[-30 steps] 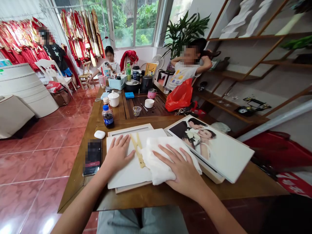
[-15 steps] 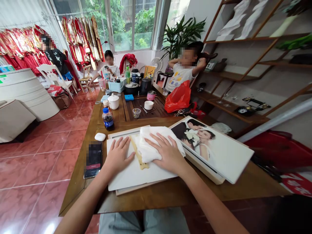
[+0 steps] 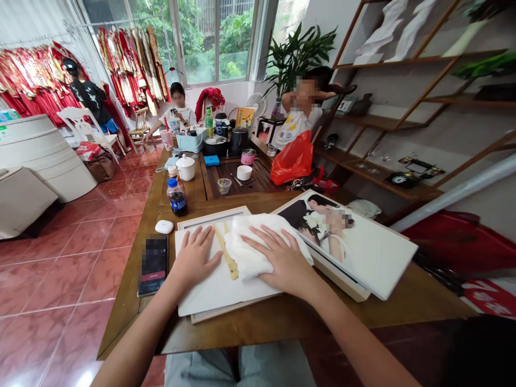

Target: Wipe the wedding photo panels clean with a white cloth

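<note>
My left hand lies flat on a white board, fingers spread and holding nothing. Under my right hand is a folded white cloth or tissue; the palm and spread fingers press on it from above without gripping. Between my hands a yellowish-brown strip or stain runs down the board, partly covered by the cloth. The board rests at a slight angle on a pale wooden frame. To the right, a wedding photo panel lies on another pale wooden frame.
Left of the board are a phone and a white earbud case. Beyond stand a blue-capped bottle, a white lidded pot and a red plastic bag. Two people sit farther back; another stands near hanging red garments.
My right hand and the cloth have slid slightly right and towards me across the board. The left hand stays in place. The seated person at the right has shifted posture.
</note>
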{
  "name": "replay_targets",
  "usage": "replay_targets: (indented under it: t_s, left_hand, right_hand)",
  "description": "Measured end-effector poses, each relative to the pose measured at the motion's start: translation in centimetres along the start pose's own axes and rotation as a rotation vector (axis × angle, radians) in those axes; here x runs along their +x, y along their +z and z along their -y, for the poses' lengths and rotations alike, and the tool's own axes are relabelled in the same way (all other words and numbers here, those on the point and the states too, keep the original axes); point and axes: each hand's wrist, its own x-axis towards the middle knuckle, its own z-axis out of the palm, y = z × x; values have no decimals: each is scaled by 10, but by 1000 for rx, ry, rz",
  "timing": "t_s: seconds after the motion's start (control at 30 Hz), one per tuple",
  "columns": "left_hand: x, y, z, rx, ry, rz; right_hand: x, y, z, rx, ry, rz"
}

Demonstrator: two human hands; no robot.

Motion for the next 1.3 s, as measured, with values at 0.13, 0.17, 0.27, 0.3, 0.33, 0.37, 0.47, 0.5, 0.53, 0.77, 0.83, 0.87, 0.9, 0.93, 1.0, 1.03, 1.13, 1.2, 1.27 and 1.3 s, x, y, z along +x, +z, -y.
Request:
replay_targets:
  t_s: [0.13, 0.17, 0.27, 0.3, 0.33, 0.37, 0.47, 0.5, 0.53, 0.77, 0.83, 0.87, 0.9, 0.93, 1.0, 1.03, 1.13, 1.2, 1.27, 1.3]
  left_hand:
    - [0, -1, -1, 7, -11, 0]
    - [0, -1, -1, 8, -17, 1]
    - [0, -2, -3, 8, -32, 8]
    - [0, -2, -3, 7, -36, 7]
    - [0, -2, -4, 5, -39, 6]
    - [0, -2, -4, 2, -40, 5]
    - [0, -2, -4, -13, -37, 4]
    - [0, -2, -4, -19, -35, 7]
    - [0, -2, -4, -23, -33, 11]
    - [0, -2, -3, -37, -28, 28]
    - [-1, -2, -3, -36, -19, 18]
    - [-1, -2, -3, -33, -12, 11]
    - [-1, -2, -3, -28, -5, 4]
    - [-1, -2, -3, -23, 2, -1]
    - [-2, -2, -3, -15, 12, -7]
    - [-2, -2, -3, -13, 15, -7]
    - [-2, -1, -2, -4, 8, 5]
    - [-3, 0, -2, 7, 0, 19]
    - [-3, 1, -2, 22, 3, 27]
    - [-3, 1, -1, 30, 8, 29]
  right_hand:
    - [24, 2, -1, 10, 45, 4]
    - [25, 2, 0, 10, 51, 4]
    - [13, 2, 3, 14, 41, 7]
    - [6, 2, 4, 16, 29, 5]
    - [-3, 1, 5, 16, 16, 0]
    - [-12, 1, 5, 16, 3, -7]
    - [-35, -2, 5, 22, -25, -31]
    - [-39, -3, 4, 32, -28, -31]
    - [-41, -4, 2, 51, -28, -24]
    - [0, -10, -2, 269, 76, 58]
    - [20, -9, 4, 286, 88, 77]
    - [28, -8, 9, 287, 86, 87]
    - [36, -7, 14, 280, 82, 96]
    - [42, -6, 18, 266, 75, 105]
    - [50, -6, 26, 220, 60, 120]
    - [52, -6, 28, 197, 51, 126]
    - [46, -6, 30, 158, 16, 142]
    - [35, -7, 30, 149, -15, 144]
    - [19, -7, 30, 137, -47, 133]
    - [11, -7, 31, 130, -62, 123]
